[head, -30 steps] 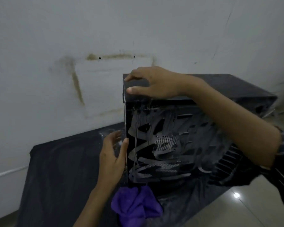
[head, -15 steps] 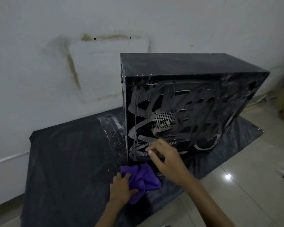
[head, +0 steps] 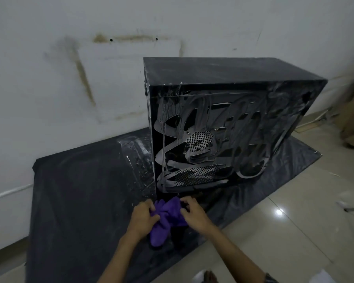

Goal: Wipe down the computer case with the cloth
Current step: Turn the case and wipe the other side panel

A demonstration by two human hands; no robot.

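The left hand [head: 141, 216] and the right hand [head: 193, 213] reach forward and down, knuckles up, each with curled fingers gripping one side of the bunched purple cloth [head: 166, 218]. The cloth sits low over the black sheet [head: 74, 201], just in front of the upright black computer case's [head: 223, 123] near bottom corner.

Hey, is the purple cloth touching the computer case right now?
Cannot tell. In the head view the purple cloth, gripped by the left hand and right hand, sits just below the computer case; its top edge blends into the dark base.
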